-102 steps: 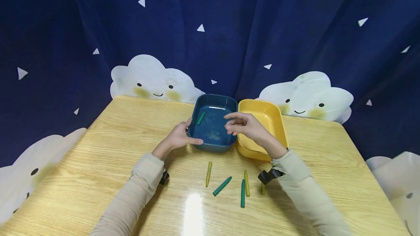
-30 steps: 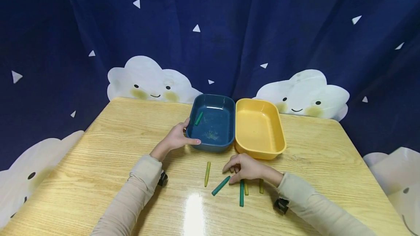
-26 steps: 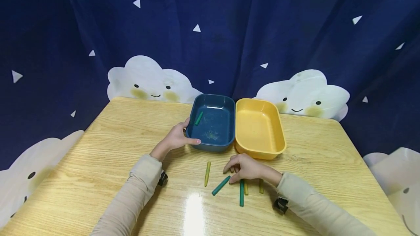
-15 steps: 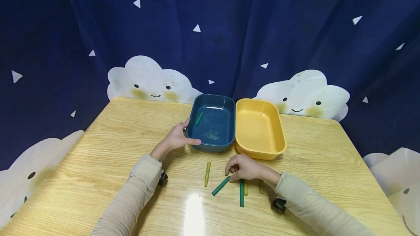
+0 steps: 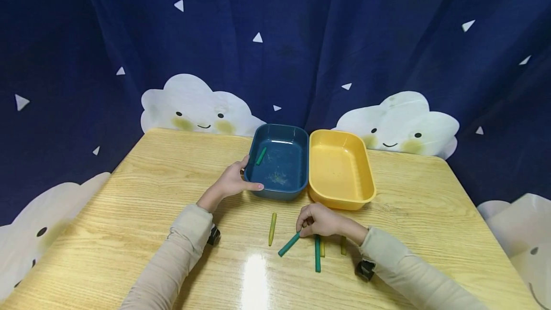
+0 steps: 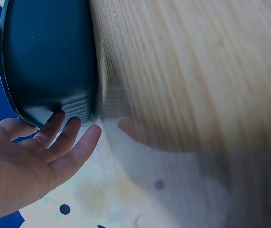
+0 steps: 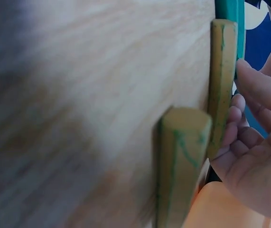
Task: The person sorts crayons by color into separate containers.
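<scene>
My left hand (image 5: pixel 232 179) rests against the near-left corner of the blue tub (image 5: pixel 280 194), its thumb along the front side. In the left wrist view its spread fingers (image 6: pixel 69 156) touch the tub's outer wall. Inside that tub lies one green crayon (image 5: pixel 261 156). My right hand (image 5: pixel 320 220) pinches the upper end of another green crayon (image 5: pixel 289 244), which slants on the table. Beneath and beside this hand lie a third green crayon (image 5: pixel 317 255) and two yellow crayons (image 5: pixel 323 249), partly covered. In the right wrist view a yellow crayon (image 7: pixel 182 161) stands large in front.
A yellow tub (image 5: pixel 342 171) stands to the right of the blue one, side against side. One more yellow crayon (image 5: pixel 272 229) lies in front of the blue tub. Behind the wooden table (image 5: pixel 172 171) hangs a dark blue curtain (image 5: pixel 224 37) with cloud prints.
My right hand came down from over the tubs to the crayons, and its fingers have closed on the slanting green crayon. My left hand stays at the blue tub.
</scene>
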A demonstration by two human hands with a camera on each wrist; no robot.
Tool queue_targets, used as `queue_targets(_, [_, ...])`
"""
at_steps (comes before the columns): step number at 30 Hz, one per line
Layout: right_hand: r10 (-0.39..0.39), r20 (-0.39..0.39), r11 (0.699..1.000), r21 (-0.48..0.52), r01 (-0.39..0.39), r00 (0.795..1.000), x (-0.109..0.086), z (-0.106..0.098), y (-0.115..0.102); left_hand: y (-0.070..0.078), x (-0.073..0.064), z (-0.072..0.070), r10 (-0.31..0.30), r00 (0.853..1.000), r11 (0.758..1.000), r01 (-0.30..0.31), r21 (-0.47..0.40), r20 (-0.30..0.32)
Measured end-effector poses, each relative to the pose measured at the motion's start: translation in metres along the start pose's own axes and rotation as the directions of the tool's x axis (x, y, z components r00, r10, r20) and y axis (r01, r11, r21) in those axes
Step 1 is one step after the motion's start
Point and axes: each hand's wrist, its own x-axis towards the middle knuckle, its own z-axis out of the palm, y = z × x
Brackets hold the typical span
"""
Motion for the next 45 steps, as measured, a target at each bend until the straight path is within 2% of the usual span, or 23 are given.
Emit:
queue_targets(3, [-0.002,0.005,1.0,0.028,0.002,1.0,0.0,-0.002,0.0,0.0,0.0,0.0,0.008,1.0,1.0,-0.008,-0.016,0.004])
queue_targets(9, [0.031,-0.008,0.986,0.164,-0.03,0.999,-0.001,-0.004,-0.004,-0.001,0.001,0.0,0.003,1.0,1.0,-0.003,-0.024,-0.011])
queue_targets(20, [0.065,-0.038,0.964,0.261,-0.053,0.997,-0.003,-0.01,-0.01,-0.002,0.002,0.001,0.004,1.0,1.0,-0.004,-0.014,-0.028])
queue_targets(29, [0.064,-0.075,0.958,0.283,-0.04,0.995,-0.004,-0.023,-0.017,-0.003,0.003,0.001,-0.003,1.0,1.0,0.002,-0.005,-0.028])
queue_targets(39, [0.014,-0.12,0.961,0.276,0.02,0.993,-0.006,-0.04,-0.023,-0.001,0.002,0.001,-0.01,1.0,1.0,0.009,-0.013,-0.026])
queue_targets(45, [0.06,-0.147,0.959,0.284,-0.016,0.987,-0.009,-0.05,-0.027,0.0,0.001,0.001,-0.009,1.0,1.0,0.008,-0.013,-0.023])
